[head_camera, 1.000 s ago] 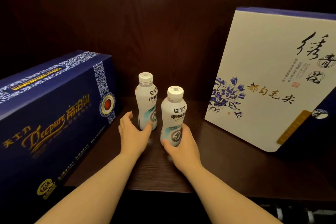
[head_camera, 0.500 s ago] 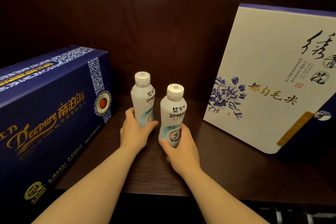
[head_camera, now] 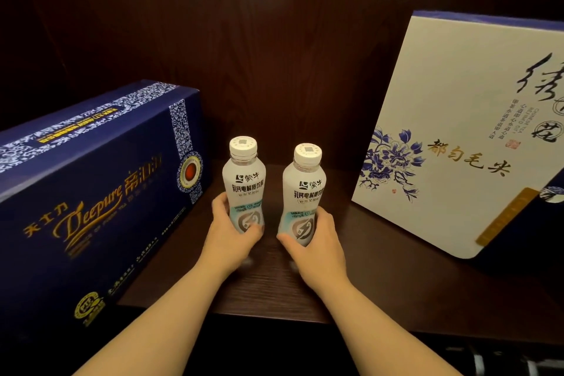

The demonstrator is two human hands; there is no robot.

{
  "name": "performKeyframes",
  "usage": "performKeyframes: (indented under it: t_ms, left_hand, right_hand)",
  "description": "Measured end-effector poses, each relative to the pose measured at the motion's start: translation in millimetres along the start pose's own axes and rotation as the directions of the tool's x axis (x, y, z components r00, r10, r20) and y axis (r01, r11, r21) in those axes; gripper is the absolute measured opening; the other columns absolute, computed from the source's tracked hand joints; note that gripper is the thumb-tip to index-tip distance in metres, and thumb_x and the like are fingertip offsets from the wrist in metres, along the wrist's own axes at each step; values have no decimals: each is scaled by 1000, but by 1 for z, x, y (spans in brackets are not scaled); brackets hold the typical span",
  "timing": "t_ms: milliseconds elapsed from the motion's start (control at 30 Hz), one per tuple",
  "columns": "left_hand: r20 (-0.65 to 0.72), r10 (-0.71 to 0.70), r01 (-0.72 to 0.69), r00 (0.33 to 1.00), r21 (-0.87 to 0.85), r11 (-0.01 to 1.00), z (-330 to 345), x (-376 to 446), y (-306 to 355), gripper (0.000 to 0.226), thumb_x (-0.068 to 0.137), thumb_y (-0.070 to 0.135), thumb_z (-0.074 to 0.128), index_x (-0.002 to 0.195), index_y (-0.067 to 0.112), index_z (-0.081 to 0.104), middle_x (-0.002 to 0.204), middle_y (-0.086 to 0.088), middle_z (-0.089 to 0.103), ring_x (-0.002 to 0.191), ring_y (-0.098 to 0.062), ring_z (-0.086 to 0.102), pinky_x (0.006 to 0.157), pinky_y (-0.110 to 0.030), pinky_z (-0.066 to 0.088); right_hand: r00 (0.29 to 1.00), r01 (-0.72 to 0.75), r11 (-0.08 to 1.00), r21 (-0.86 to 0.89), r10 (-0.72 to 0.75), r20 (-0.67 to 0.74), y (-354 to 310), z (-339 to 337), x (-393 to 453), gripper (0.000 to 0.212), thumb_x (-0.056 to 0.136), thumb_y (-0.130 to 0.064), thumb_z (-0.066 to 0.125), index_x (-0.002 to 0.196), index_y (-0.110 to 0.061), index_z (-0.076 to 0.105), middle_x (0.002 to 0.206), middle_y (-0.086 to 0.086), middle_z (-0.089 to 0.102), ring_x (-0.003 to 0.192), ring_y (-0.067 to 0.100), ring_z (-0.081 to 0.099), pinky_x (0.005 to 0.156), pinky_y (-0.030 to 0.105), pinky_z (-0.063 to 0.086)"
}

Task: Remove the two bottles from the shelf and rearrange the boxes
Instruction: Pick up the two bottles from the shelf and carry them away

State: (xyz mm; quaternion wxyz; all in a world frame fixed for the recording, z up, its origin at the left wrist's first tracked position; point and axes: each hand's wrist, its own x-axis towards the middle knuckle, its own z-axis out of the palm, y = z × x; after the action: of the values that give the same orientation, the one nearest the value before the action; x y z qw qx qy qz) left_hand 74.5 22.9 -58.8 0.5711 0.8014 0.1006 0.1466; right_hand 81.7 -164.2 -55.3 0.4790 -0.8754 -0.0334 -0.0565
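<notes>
Two white plastic drink bottles with white screw caps are standing upright side by side at the middle of the dark wooden shelf point(head_camera: 381, 268), close together but not touching. The left hand point(head_camera: 229, 235) is wrapping around the lower part of the left bottle point(head_camera: 244, 186), thumb at the front; the right hand point(head_camera: 317, 241) is closing in the same way around the base of the right bottle point(head_camera: 304, 192). Both hands are gripping low on the printed sleeve labels, and whether the bottles are lifting clear of the shelf cannot be told.

The bottles look full and sealed, so they are probably moderately heavy for their size, with stiff walls that give a little under a squeeze. The film labels are likely smooth and a bit slippery. The narrowing at mid-body looks like the surest place to hold, since a grip this low is leaving the weight above the fingers and inviting tipping.

At nine o'clock from the bottles a long dark-blue cardboard gift box with gold lettering point(head_camera: 91, 198) is lying on its side, its end just beside the left hand. At three o'clock a large white flat box with blue flower print point(head_camera: 457, 131) is leaning tilted, well apart from the right bottle. The way toward six o'clock, off the front edge of the shelf, is looking free; only the blue box is crowding the left wrist.
</notes>
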Motion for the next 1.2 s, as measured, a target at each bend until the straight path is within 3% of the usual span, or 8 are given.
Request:
performKeyframes:
  t_ms: [167,333,533,633,733,900,1067,1200]
  left_hand:
    - [2,16,-16,1000,29,999,4,-1,1,69,74,31,84,119,35,33,120,3,59,102,-4,63,76,-19,47]
    - [22,33,-34,999,29,999,0,-10,6,55,70,37,83,106,48,43,109,13,67,93,8,64,72,-17,47]
    - [29,59,-60,998,26,998,1,-22,12,53,63,49,79,102,60,45,106,18,66,93,8,64,60,-11,51]
    - [16,83,-83,996,24,996,0,-25,12,54,64,48,79,104,60,46,109,18,67,95,9,63,68,-11,49]
    - [4,100,-100,995,11,995,0,-29,14,52,71,38,81,110,54,50,111,15,68,97,8,64,76,-15,48]
    - [-13,108,-108,994,-45,993,-2,-38,23,47,78,27,81,116,43,57,111,10,70,98,5,65,73,-5,48]
    - [-17,161,-162,987,-82,983,-14,-46,59,46,77,31,81,117,39,60,109,9,72,98,-3,69,79,-22,55]
    - [-49,243,-247,969,-77,966,-29,-57,106,45,76,30,81,116,35,61,103,13,73,93,-1,70,69,-12,54]
  right_hand:
    - [999,-6,999,39,4,54,-1,-2,-1,73,77,-57,68,143,-43,39,135,-15,60,121,12,62,99,42,53]
    - [997,-21,996,85,15,69,-1,-5,-2,68,74,-60,68,136,-53,40,125,-23,65,116,7,64,95,39,54]
    - [997,-1,994,106,-7,76,-4,-5,-6,52,73,-58,68,104,-84,35,111,-32,65,105,-3,64,85,29,54]
    - [997,19,993,121,-28,77,-6,-6,-8,52,74,-55,70,105,-83,39,111,-31,66,103,-9,62,81,22,51]
    - [996,38,986,162,-51,74,-6,-6,-12,45,77,-49,72,111,-68,50,118,-21,69,110,-3,64,90,30,56]
    - [996,66,971,231,-78,44,-14,-13,-22,42,78,-44,75,105,-68,55,116,-15,70,107,2,66,93,36,58]
    - [992,121,954,276,-127,5,-42,-36,-28,35,75,-49,73,105,-59,58,115,-10,70,105,6,68,91,41,60]
    - [981,193,940,280,-193,-28,-75,-69,-35,38,73,-51,72,109,-55,58,115,-12,71,104,4,69,88,37,62]
